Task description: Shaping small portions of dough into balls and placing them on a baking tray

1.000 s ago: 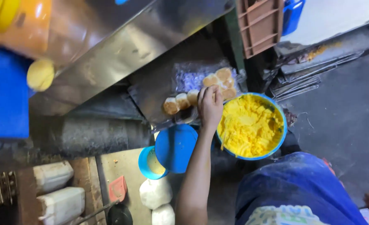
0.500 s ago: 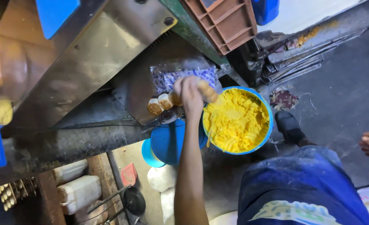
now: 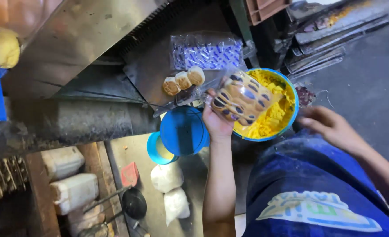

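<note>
My left hand [image 3: 216, 123] grips a clear plastic bag of brown buns [image 3: 243, 98] by its lower end. The bag hangs over a blue-rimmed bowl [image 3: 293, 94] full of yellow crumbly food [image 3: 275, 116]. My right hand [image 3: 330, 127] hovers to the right of the bowl, blurred, fingers apart and empty. Three loose buns [image 3: 183, 80] lie in a row on the dark metal tray [image 3: 146, 74] just left of the bag. Behind them lies a clear packet with blue and white print [image 3: 207, 52].
A round blue lid [image 3: 183, 131] and a blue cup [image 3: 156, 149] sit below the tray. Two white sacks [image 3: 167, 177], two white jerrycans [image 3: 73, 191], a black pan [image 3: 134, 204] and a red scoop [image 3: 129, 174] are on the floor. A steel sheet [image 3: 84, 39] slopes above; stacked metal trays [image 3: 326, 48] sit at the right.
My left hand was down at the buns on the tray; it now holds a bag of buns raised over the yellow bowl. My right hand has come into view.
</note>
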